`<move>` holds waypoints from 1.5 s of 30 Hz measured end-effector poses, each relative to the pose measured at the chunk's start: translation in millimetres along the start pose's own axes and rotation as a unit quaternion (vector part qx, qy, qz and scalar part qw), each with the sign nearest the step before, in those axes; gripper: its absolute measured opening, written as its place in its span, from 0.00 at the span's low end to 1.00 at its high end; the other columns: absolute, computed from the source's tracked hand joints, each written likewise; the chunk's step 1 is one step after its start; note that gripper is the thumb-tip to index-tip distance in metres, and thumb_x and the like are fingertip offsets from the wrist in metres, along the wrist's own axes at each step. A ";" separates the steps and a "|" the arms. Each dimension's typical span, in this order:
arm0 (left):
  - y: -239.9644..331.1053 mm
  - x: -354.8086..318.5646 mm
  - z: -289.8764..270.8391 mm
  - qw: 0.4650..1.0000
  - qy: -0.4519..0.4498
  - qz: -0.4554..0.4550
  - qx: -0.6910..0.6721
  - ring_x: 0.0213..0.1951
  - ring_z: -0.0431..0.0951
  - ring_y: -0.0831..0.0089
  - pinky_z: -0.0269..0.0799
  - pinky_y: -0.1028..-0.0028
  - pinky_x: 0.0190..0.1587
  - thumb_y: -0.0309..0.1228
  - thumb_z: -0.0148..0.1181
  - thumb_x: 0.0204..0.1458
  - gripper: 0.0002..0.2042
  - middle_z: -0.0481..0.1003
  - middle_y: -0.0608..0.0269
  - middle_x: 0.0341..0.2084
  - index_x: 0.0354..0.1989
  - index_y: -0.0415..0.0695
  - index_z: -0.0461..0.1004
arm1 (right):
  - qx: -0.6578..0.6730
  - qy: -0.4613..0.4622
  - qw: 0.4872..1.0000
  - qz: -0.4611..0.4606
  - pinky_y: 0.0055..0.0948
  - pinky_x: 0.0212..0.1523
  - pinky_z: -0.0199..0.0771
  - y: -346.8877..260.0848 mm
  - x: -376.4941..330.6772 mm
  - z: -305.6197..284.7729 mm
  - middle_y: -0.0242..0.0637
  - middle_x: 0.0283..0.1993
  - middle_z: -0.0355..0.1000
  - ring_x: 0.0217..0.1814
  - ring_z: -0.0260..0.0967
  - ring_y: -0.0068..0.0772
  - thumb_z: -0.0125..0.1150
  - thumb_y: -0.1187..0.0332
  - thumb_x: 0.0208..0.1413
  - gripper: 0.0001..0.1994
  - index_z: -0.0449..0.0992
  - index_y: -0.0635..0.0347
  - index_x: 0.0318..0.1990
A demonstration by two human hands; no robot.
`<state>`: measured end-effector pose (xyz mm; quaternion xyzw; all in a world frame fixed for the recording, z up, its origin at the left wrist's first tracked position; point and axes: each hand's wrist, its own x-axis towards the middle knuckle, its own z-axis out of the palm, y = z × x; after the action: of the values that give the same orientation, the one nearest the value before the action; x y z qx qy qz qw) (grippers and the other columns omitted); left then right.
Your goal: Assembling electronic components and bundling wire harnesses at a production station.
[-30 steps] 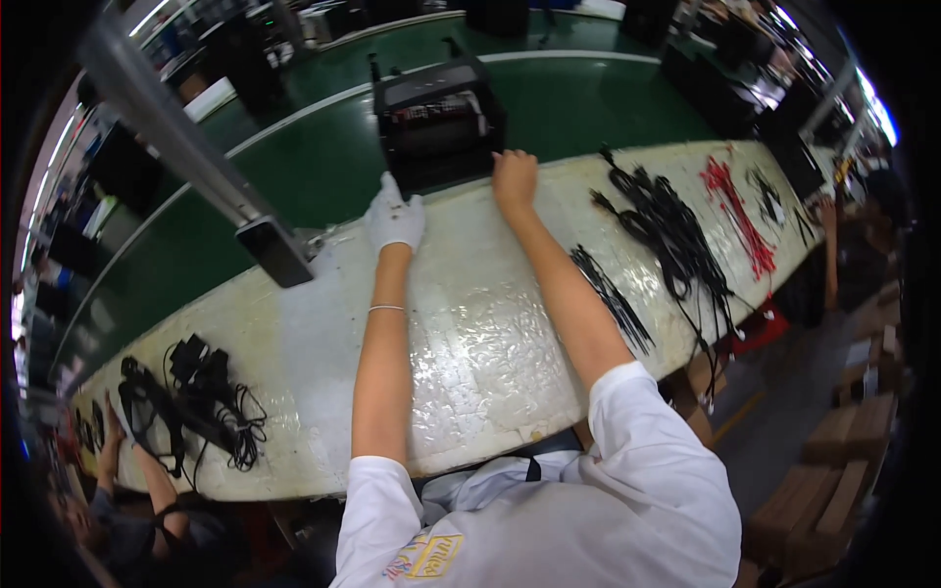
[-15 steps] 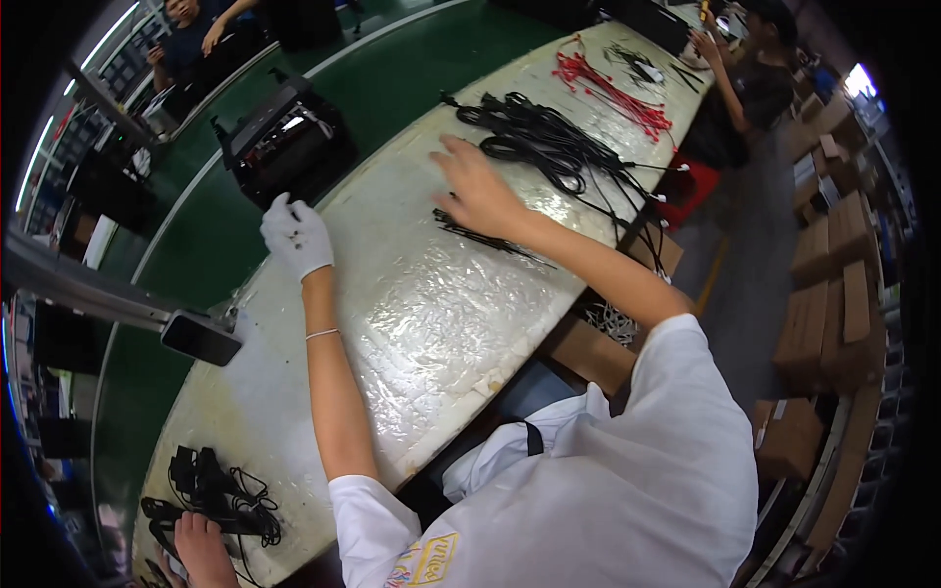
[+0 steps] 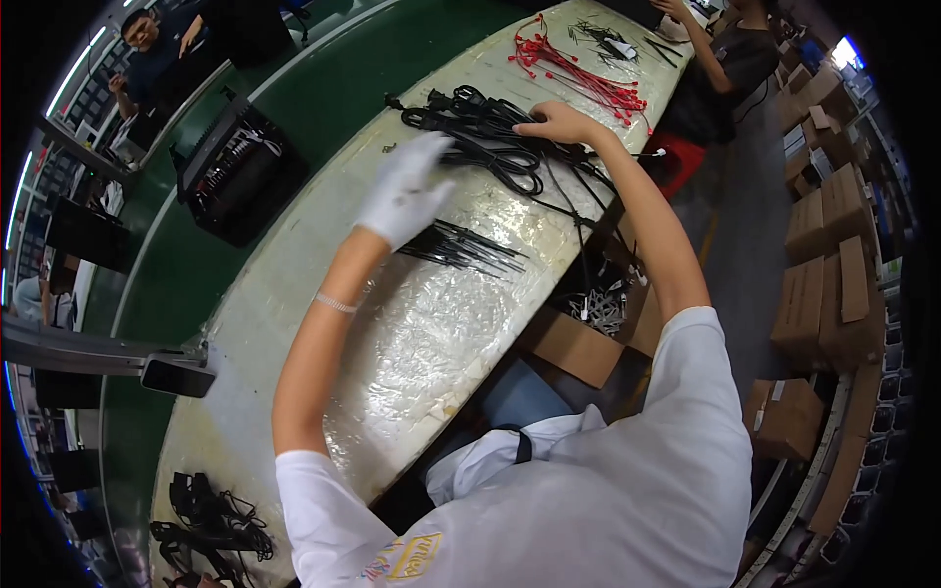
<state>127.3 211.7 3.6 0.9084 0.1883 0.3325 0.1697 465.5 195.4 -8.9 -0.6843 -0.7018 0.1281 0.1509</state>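
My left hand (image 3: 407, 191), in a white glove, reaches toward a pile of black cables (image 3: 480, 147) from its near left side. Its fingers are spread with nothing between them, slightly blurred. At the right side of the same pile is my bare right hand (image 3: 561, 124). One of its fingers stretches left over the cables, while the others are mostly hidden, so any grip cannot be made out. Just below my left hand lies a bunch of thin black cable ties (image 3: 466, 247). The cables' ends with white connectors hang over the table's right edge.
Red cables (image 3: 578, 76) lie farther up the film-covered table (image 3: 412, 343). A black device (image 3: 235, 167) rests on the green conveyor (image 3: 323, 118). A phone on an arm (image 3: 178, 374) juts in at left. Black adapters (image 3: 211, 514) lie lower left. An open carton (image 3: 573, 348) sits below the edge.
My left hand has swung from the table's left edge toward the black cables. My right hand has left the cable ties and moved right to the cable pile. The view has shifted slightly.
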 end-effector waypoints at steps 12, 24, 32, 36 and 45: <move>-15.9 51.1 41.2 0.951 -0.206 0.087 0.211 0.48 0.72 0.62 0.58 0.61 0.61 0.33 0.60 0.48 0.12 0.74 0.60 0.38 0.42 0.50 0.76 | 0.164 0.006 0.986 -0.016 0.24 0.33 0.62 -8.1 29.1 -46.7 0.27 0.28 0.68 0.30 0.61 0.21 0.56 0.50 0.58 0.21 0.74 0.64 0.35; -60.9 82.5 28.8 0.974 -0.165 -0.112 0.105 0.56 0.68 0.56 0.62 0.65 0.60 0.35 0.51 0.51 0.18 0.72 0.52 0.51 0.51 0.48 0.74 | -0.009 -0.051 0.999 0.006 0.39 0.46 0.72 -34.8 38.3 -4.6 0.58 0.41 0.74 0.46 0.72 0.53 0.69 0.57 0.33 0.29 0.74 0.73 0.40; -64.2 120.8 59.3 0.910 -0.278 -0.019 0.308 0.47 0.76 0.61 0.67 0.64 0.51 0.28 0.52 0.50 0.11 0.78 0.59 0.40 0.40 0.49 0.78 | 0.009 0.049 0.998 0.045 0.37 0.46 0.70 -27.9 57.0 -25.4 0.58 0.41 0.73 0.45 0.71 0.50 0.66 0.58 0.37 0.28 0.70 0.73 0.43; -62.7 116.7 49.6 0.938 -0.188 0.084 0.279 0.43 0.76 0.60 0.70 0.66 0.45 0.24 0.51 0.49 0.07 0.76 0.58 0.34 0.33 0.46 0.76 | -0.045 -0.025 0.996 0.069 0.35 0.43 0.74 -22.7 56.5 2.2 0.57 0.39 0.76 0.42 0.75 0.49 0.68 0.57 0.34 0.28 0.76 0.75 0.39; 4.7 92.1 11.1 0.961 -0.038 0.215 0.169 0.39 0.73 0.60 0.64 0.55 0.57 0.21 0.49 0.47 0.05 0.70 0.58 0.28 0.31 0.44 0.70 | 0.186 -0.104 0.969 0.126 0.33 0.40 0.74 6.1 40.6 -7.8 0.51 0.40 0.77 0.38 0.76 0.40 0.70 0.61 0.35 0.29 0.74 0.74 0.44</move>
<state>201.0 247.5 47.4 0.9548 0.0355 0.2899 -0.0551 473.5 235.9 -2.6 -0.7101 -0.5853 0.3450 0.1846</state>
